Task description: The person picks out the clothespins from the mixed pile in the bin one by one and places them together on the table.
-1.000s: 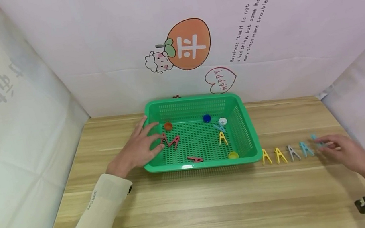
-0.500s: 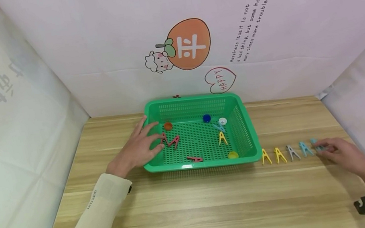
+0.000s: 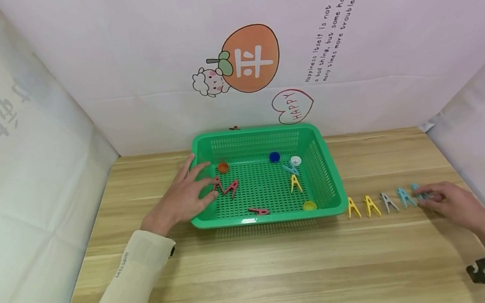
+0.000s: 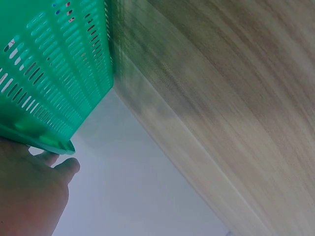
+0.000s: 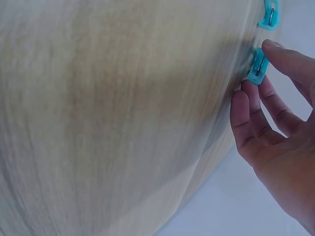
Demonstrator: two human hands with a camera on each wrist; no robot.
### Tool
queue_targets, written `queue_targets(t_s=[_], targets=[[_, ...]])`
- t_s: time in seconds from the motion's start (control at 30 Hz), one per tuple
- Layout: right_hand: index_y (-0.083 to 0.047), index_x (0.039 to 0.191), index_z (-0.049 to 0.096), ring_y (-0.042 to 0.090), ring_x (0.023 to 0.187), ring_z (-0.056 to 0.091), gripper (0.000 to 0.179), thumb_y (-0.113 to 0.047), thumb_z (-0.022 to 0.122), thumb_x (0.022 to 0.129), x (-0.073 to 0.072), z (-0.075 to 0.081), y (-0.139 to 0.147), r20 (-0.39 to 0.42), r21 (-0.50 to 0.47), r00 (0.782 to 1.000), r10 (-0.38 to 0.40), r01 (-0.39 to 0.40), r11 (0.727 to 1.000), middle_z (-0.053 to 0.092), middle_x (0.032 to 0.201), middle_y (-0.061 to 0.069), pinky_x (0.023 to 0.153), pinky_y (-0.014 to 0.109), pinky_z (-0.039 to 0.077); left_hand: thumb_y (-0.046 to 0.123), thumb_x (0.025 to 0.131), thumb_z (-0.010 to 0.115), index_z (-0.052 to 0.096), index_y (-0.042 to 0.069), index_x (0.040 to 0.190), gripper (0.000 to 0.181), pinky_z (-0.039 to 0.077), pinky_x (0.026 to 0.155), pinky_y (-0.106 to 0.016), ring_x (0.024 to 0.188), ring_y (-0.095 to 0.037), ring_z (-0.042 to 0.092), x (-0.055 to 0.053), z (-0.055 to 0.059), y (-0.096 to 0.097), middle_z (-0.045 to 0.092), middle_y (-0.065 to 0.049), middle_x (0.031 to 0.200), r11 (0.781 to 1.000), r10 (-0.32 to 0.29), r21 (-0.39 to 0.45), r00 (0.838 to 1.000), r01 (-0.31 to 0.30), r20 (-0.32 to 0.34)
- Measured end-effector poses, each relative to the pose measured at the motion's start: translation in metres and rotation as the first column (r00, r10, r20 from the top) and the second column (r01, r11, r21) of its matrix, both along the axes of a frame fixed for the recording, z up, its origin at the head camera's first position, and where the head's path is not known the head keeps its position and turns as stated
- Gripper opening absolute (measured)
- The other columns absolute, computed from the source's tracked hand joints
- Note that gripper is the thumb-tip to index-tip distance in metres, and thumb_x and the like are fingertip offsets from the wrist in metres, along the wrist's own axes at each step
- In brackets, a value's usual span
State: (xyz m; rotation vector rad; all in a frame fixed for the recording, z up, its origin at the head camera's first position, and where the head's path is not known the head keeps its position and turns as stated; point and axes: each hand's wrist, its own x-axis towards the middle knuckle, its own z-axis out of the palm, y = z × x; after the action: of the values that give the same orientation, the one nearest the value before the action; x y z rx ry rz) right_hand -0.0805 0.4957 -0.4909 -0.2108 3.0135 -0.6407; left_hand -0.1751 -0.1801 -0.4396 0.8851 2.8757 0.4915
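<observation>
At the right end of a row, my right hand [image 3: 459, 205] pinches a blue clothespin [image 5: 258, 66] between thumb and fingers, low over the wooden table [image 3: 266, 288]. Beside it stands another blue clothespin [image 3: 406, 197], then a grey clothespin [image 3: 389, 202] and two yellow ones, the nearest a yellow clothespin [image 3: 371, 205]. Spread fingers of my left hand [image 3: 182, 197] rest across the left rim of a green basket [image 3: 273, 217]. Inside the basket lie red clothespins, one a red clothespin [image 3: 259, 211] near the front, plus a yellow clothespin [image 3: 295, 183] and a blue one.
Small round caps lie in the basket: an orange cap [image 3: 223, 168], a blue cap [image 3: 275, 157], a white cap [image 3: 295, 161] and a yellow cap [image 3: 309, 205]. A printed cloth [image 3: 150, 70] hangs behind the table, with cloth at both sides too.
The blue clothespin in my right hand has come down and slightly left, into line with the row. My left hand and the basket stay where they were.
</observation>
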Motion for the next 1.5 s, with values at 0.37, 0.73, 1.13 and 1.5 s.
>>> queue_targets(t_s=[0.37, 0.73, 1.13, 1.5], targets=[[0.001, 0.123, 0.078, -0.017, 0.088, 0.055, 0.03, -0.006, 0.083, 0.094, 0.003, 0.002, -0.003, -0.071, -0.033, 0.997, 0.036, -0.038, 0.999, 0.071, 0.124, 0.035, 0.069, 0.017, 0.049, 0.042, 0.111, 0.059, 0.076, 0.014, 0.138, 0.042, 0.005, 0.138, -0.064, 0.17, -0.044, -0.003, -0.001, -0.002, 0.0, 0.034, -0.014, 0.177, 1.0, 0.002, 0.004, 1.0, -0.002, 0.001], [0.003, 0.129, 0.076, -0.021, 0.092, 0.049, 0.035, -0.001, 0.081, 0.094, 0.008, 0.003, 0.004, -0.145, -0.035, 0.989, 0.009, -0.015, 0.999, 0.069, 0.126, 0.037, 0.068, 0.016, 0.047, 0.043, 0.111, 0.059, 0.076, 0.015, 0.138, 0.043, 0.008, 0.138, -0.066, 0.17, -0.045, -0.001, 0.0, -0.003, -0.001, 0.035, -0.014, 0.177, 1.0, 0.0, 0.008, 1.0, 0.001, -0.013], [0.004, 0.14, 0.068, -0.027, 0.093, 0.045, 0.038, -0.014, 0.07, 0.107, 0.005, 0.027, -0.004, -0.084, -0.053, 0.996, -0.044, 0.039, 0.998, 0.066, 0.13, 0.038, 0.065, 0.018, 0.053, 0.043, 0.111, 0.059, 0.076, 0.014, 0.138, 0.043, 0.006, 0.138, -0.065, 0.17, -0.044, -0.003, -0.001, -0.002, -0.001, 0.035, -0.013, 0.177, 1.0, 0.004, 0.02, 1.0, -0.004, -0.004], [-0.001, 0.147, 0.065, -0.025, 0.106, 0.046, 0.043, -0.016, 0.072, 0.106, -0.011, 0.058, -0.039, -0.192, -0.106, 0.981, 0.0, -0.021, 0.994, 0.068, 0.134, 0.007, 0.078, -0.003, 0.044, 0.042, 0.111, 0.059, 0.076, 0.013, 0.138, 0.043, 0.007, 0.138, -0.066, 0.17, -0.045, -0.002, -0.001, -0.003, -0.001, 0.035, -0.014, 0.177, 1.0, 0.002, 0.024, 1.0, -0.002, -0.013]])
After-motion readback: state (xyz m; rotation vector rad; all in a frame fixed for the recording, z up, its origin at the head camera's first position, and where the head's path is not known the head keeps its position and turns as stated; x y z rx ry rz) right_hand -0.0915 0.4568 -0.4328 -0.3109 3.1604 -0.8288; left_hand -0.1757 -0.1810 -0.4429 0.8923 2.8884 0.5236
